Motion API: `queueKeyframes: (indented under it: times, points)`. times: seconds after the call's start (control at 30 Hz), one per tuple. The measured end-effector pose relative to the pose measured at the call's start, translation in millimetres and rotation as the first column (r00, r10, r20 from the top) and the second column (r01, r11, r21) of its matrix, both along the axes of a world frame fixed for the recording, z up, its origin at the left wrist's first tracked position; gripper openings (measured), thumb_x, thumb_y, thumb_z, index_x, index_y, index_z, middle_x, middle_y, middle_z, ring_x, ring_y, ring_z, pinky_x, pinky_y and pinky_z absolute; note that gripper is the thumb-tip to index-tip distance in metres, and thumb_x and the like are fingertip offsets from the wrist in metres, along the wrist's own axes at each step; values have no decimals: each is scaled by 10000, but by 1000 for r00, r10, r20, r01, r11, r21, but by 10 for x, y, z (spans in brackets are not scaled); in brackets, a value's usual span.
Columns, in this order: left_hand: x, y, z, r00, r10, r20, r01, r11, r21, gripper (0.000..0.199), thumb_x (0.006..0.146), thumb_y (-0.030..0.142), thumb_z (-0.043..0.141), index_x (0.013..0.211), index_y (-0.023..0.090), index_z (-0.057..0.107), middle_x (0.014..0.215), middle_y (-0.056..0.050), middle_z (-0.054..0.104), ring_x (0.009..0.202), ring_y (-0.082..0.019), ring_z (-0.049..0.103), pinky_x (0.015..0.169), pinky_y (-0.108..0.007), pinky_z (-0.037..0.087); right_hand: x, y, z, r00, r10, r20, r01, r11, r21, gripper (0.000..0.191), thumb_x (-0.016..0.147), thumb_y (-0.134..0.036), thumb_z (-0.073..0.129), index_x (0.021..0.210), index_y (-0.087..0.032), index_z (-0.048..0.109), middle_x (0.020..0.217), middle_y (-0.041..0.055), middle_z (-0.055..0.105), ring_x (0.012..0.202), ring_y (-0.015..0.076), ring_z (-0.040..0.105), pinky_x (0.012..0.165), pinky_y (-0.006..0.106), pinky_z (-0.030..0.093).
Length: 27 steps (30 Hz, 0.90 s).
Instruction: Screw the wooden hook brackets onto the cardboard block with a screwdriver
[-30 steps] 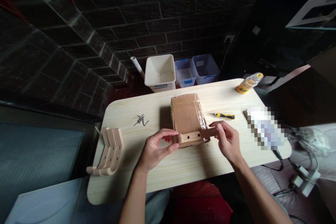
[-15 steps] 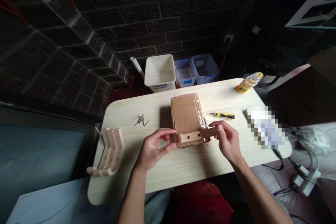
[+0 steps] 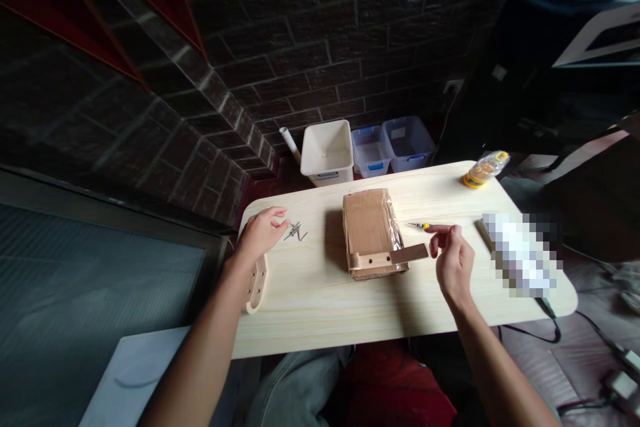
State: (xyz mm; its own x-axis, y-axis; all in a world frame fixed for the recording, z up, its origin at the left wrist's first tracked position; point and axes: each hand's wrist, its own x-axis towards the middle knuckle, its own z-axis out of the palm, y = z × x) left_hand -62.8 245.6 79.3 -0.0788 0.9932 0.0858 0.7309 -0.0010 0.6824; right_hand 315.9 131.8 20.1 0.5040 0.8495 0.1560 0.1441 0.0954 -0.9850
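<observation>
My left hand is open at the left of the table, its fingertips beside a small heap of screws. Under that wrist are curved wooden pieces with holes, mostly hidden by the arm. A bent wooden piece with two dark spots along it lies across the cardboard box, its right end jutting past the box edge. My right hand is just right of that end, index finger stretched out and other fingers loosely curled. It covers the handle of a yellow-and-black screwdriver; no grip on it shows.
A clear bottle with a yellow cap and base stands at the table's back right corner. A pixelated object with a cable lies at the right. Behind the table are a white bin and two clear tubs.
Both hands have let go of the bent wooden piece, which stays on the box. My left hand has moved left to the screws, my right hand towards the screwdriver. The view has shifted.
</observation>
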Motion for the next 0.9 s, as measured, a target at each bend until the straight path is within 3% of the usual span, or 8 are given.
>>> queueKeyframes:
  times: [0.13, 0.43, 0.5, 0.57, 0.63, 0.73, 0.8, 0.9]
  points:
    - [119, 3, 122, 999, -27, -31, 27, 999, -17, 398, 1000, 390, 670, 1327, 166, 631, 1340, -102, 648, 1169, -281, 670, 964, -474, 603, 89, 5, 35, 998, -62, 3, 62, 998, -15, 631, 1094, -603, 317, 899, -163, 725, 575, -18, 514, 531, 158, 492, 555, 306, 363]
    - [155, 44, 121, 999, -33, -23, 33, 999, 4, 334, 1014, 380, 650, 1290, 193, 654, 1326, -108, 662, 1130, -241, 679, 960, -445, 603, 363, 61, -121, 960, -64, 273, 99, 988, -118, 441, 1052, -548, 489, 917, -179, 689, 713, 30, 655, 616, 190, 593, 584, 309, 457]
    - [219, 25, 93, 1000, -18, 3, 18, 999, 29, 254, 927, 370, 758, 1079, 167, 756, 1088, -89, 743, 959, -236, 707, 937, -409, 584, 402, 81, -189, 923, -19, 384, 78, 987, -138, 396, 1039, -523, 518, 950, -185, 703, 812, 68, 706, 715, 219, 640, 670, 344, 505]
    - [370, -83, 52, 986, 3, 168, -26, 990, 138, 286, 883, 390, 798, 1085, 188, 777, 1037, -63, 762, 911, -205, 707, 890, -336, 570, 424, 104, -266, 867, 28, 498, 55, 987, -151, 355, 1007, -506, 569, 1017, -192, 733, 1002, 130, 732, 919, 275, 656, 813, 413, 526]
    - [590, -257, 3, 882, -7, 470, -75, 985, 154, 352, 875, 412, 805, 1160, 208, 766, 972, -38, 750, 811, -151, 676, 753, -263, 548, 427, 129, -347, 808, 64, 585, 48, 984, -173, 325, 982, -482, 609, 1098, -212, 749, 1204, 170, 707, 1120, 333, 609, 927, 482, 494]
    - [936, -509, -85, 557, -18, 830, -11, 1000, 29, 359, 863, 421, 817, 1134, 192, 762, 830, 0, 656, 724, -102, 595, 671, -222, 515, 406, 166, -454, 750, 99, 654, 60, 975, -216, 310, 972, -439, 628, 1193, -255, 745, 1361, 172, 648, 1266, 378, 520, 963, 528, 438]
    - [1097, -602, -145, 377, 30, 926, 20, 999, -40, 378, 821, 411, 854, 1101, 174, 763, 767, 26, 584, 655, -82, 545, 605, -213, 492, 391, 188, -501, 733, 115, 671, 69, 968, -241, 302, 975, -418, 627, 1213, -273, 746, 1328, 162, 660, 1246, 373, 518, 963, 526, 409]
    - [1188, -637, -205, 250, 83, 965, 30, 995, -94, 370, 782, 369, 894, 1061, 161, 770, 656, 60, 498, 583, -64, 472, 556, -193, 460, 386, 214, -518, 730, 125, 672, 80, 961, -266, 278, 980, -423, 628, 1160, -269, 775, 1218, 152, 692, 1166, 352, 531, 956, 509, 375]
